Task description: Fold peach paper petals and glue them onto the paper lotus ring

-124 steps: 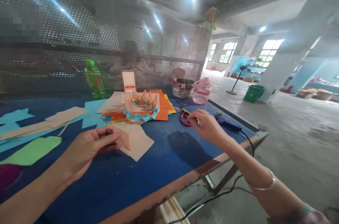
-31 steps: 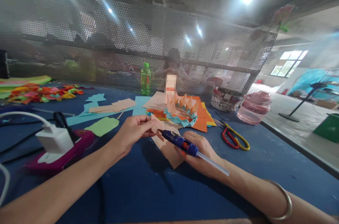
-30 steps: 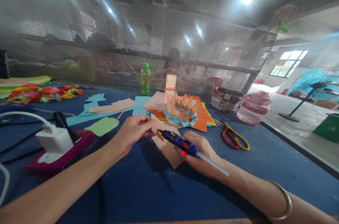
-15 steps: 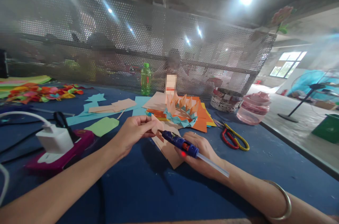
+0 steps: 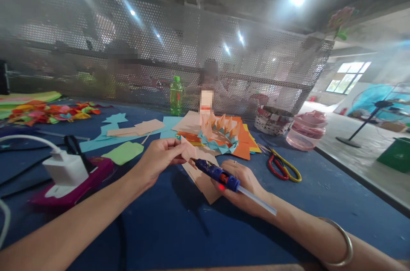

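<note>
My left hand (image 5: 165, 153) pinches a small peach-coloured piece of paper (image 5: 188, 150) between thumb and fingers. In my right hand (image 5: 245, 183) is a dark blue glue gun (image 5: 213, 171), a clear glue stick (image 5: 258, 202) poking out of its back end and a red light glowing on its side. The gun's nozzle is at the lower edge of the paper piece; whether they touch I cannot tell. Below both hands lie peach paper strips (image 5: 208, 190). Just beyond stands a ring of folded blue and orange paper points (image 5: 221, 138) on stacked coloured sheets (image 5: 245, 145).
To the right are scissors (image 5: 280, 166) with red and yellow handles, a woven basket (image 5: 273, 120) and a pink water bottle (image 5: 306, 131). A green bottle (image 5: 176, 97) stands behind. On the left are a magenta power strip (image 5: 96, 173) with a white charger (image 5: 65, 170) and colourful folded papers (image 5: 51, 112).
Almost nothing differs. The paper piece in my left hand has tilted slightly, and the glue gun keeps its place at its edge.
</note>
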`<state>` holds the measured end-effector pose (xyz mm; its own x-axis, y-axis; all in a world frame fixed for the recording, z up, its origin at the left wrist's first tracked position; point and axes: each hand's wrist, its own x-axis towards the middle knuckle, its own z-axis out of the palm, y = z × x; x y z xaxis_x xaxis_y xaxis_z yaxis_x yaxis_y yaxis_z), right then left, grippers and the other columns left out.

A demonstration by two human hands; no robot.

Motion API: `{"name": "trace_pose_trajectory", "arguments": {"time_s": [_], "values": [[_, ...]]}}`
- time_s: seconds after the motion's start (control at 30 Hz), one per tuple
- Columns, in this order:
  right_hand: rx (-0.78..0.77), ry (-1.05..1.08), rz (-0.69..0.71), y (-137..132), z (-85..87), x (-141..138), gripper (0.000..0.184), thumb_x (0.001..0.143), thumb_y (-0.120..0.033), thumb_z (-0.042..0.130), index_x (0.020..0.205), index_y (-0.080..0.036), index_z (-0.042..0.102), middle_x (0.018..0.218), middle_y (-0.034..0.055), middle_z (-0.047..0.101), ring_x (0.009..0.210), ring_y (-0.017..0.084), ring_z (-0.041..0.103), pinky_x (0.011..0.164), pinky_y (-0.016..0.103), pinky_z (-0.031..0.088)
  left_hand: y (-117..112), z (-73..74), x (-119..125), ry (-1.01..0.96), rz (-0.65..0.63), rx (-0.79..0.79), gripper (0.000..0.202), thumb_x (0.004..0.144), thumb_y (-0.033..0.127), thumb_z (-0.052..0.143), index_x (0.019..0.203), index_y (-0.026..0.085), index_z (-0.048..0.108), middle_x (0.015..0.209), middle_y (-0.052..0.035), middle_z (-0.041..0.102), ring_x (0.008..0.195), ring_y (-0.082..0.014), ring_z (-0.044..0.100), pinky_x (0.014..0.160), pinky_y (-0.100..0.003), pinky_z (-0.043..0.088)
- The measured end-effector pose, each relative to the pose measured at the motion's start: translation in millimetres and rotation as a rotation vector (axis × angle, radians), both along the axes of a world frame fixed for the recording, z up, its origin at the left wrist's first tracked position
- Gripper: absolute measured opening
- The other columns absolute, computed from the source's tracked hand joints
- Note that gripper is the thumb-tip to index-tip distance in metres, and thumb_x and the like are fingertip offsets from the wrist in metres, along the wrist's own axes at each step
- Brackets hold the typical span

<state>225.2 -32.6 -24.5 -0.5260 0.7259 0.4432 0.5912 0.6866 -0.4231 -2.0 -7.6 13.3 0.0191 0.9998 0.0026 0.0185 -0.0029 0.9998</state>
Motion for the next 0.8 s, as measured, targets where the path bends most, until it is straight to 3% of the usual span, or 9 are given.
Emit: {"name": "trace_pose_trajectory", "arguments": {"time_s": [0.8], "values": [[-0.027, -0.019, 0.003, -1.1, -0.7, 2.2, 0.016, 0.084, -0.025, 0.055, 0.070, -0.019, 0.048, 0.069, 0.0002, 0.052, 0.064, 0.013, 0.048, 0.062, 0.025, 0.036, 4.6, 7.9, -7.4, -0.040, 0.079, 0.045, 0.024, 0.056, 0.037, 0.083, 0.062, 0.017, 0.071, 0.065, -0.0001, 0.071, 0.061, -0.0121, 0.066, 0.064, -0.021, 0.057]]}}
